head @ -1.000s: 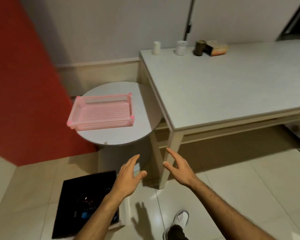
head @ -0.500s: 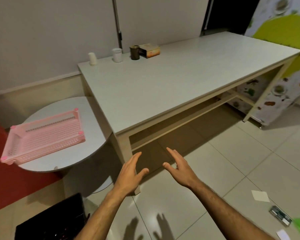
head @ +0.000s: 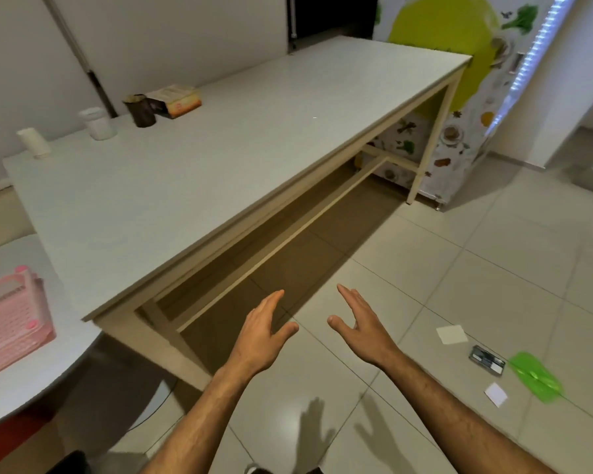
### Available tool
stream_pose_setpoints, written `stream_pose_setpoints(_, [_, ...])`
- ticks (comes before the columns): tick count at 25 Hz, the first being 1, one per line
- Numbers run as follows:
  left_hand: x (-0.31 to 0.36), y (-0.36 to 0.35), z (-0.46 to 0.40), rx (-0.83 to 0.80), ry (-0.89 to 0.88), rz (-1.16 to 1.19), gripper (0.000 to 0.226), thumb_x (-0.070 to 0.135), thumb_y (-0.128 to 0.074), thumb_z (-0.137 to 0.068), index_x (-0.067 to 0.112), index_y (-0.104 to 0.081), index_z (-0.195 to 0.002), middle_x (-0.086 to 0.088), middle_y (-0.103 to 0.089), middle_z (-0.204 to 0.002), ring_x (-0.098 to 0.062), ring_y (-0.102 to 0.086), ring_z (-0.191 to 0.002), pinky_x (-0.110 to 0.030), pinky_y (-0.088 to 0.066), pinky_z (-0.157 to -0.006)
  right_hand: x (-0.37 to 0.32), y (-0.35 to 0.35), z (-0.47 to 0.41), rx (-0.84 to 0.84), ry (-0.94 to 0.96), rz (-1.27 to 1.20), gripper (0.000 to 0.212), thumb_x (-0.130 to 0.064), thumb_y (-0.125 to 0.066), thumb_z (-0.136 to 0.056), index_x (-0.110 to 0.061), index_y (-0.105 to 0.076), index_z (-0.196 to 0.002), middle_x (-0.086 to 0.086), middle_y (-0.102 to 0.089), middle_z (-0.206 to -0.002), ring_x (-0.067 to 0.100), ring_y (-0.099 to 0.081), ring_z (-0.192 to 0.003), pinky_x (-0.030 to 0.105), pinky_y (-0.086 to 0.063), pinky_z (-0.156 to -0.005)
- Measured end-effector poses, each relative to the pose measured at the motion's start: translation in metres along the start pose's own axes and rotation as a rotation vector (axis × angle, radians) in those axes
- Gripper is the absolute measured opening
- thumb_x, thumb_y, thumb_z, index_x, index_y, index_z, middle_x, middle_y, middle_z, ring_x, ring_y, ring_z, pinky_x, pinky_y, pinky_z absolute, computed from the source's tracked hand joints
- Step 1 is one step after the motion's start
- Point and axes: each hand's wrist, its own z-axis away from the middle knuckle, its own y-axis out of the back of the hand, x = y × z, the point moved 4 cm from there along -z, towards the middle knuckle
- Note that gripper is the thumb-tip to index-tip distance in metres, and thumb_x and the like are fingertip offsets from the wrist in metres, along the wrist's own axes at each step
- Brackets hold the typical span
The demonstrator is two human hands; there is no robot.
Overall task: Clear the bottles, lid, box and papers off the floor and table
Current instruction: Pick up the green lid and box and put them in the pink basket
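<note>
Left hand [head: 259,336] and right hand [head: 360,328] hover over the floor [head: 459,285], fingers straight, holding nothing (palms facing); papers [head: 452,334], green lid [head: 534,376] lie right; bottles [head: 98,124] on worktop [head: 220,159].

Pink basket [head: 12,323] cut by left edge.

There is a single view, from a wide-angle camera worn on the person's head, looking forward and steeply down. Both forearms reach out from the bottom edge, so the hands [head: 308,331] sit close below the lens. The long desk [head: 199,172] runs diagonally away toward the upper right (its straight edges bend with the lens), and the tiled floor [head: 493,275] fills the right and lower parts.
</note>
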Motion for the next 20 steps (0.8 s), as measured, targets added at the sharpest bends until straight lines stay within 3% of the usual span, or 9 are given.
stream_pose_setpoints(5, [0.062, -0.057, -0.072, -0.156, -0.127, -0.031, 0.073, 0.053, -0.06, -0.092, 0.03, -0.028, -0.154, 0.008, -0.032, -0.16, -0.015, -0.03, -0.146, -0.046, -0.029, -0.12, 0.057, 0.072, -0.003, 0.153, -0.143, -0.036, 0.069, -0.044, -0.056, -0.097, -0.039, -0.02, -0.156, -0.017, -0.016, -0.163, 0.004, 0.001, -0.152, 0.046, -0.024, -0.122])
stream_pose_setpoints(12, [0.15, -0.156, -0.204, -0.393, -0.327, -0.005, 0.071, 0.048, -0.062, -0.094, 0.03, -0.029, -0.154, 0.01, -0.032, -0.16, -0.013, -0.03, -0.146, -0.034, -0.027, -0.118, 0.14, 0.179, -0.029, 0.427, -0.297, -0.03, 0.072, -0.04, -0.06, -0.097, -0.031, -0.022, -0.157, -0.018, -0.021, -0.16, 0.008, -0.005, -0.153, 0.035, -0.013, -0.123])
stream_pose_setpoints(14, [0.177, -0.181, -0.239, -0.469, -0.383, -0.02, 0.072, 0.049, -0.061, -0.094, 0.031, -0.028, -0.155, 0.01, -0.031, -0.16, -0.013, -0.028, -0.147, -0.035, -0.027, -0.119, 0.156, 0.205, -0.035, 0.489, -0.368, -0.007, 0.073, -0.037, -0.061, -0.097, -0.027, -0.022, -0.157, -0.012, -0.021, -0.163, 0.011, -0.005, -0.153, 0.036, -0.013, -0.124])
stream_pose_setpoints(20, [0.267, -0.257, -0.32, -0.66, -0.576, -0.12, 0.071, 0.048, -0.062, -0.093, 0.028, -0.031, -0.154, 0.006, -0.034, -0.159, -0.018, -0.032, -0.145, -0.038, -0.029, -0.119, 0.205, 0.27, -0.033, 0.659, -0.538, -0.072, 0.073, -0.036, -0.06, -0.098, -0.03, -0.018, -0.158, -0.025, -0.015, -0.153, 0.003, -0.001, -0.15, 0.028, -0.009, -0.118])
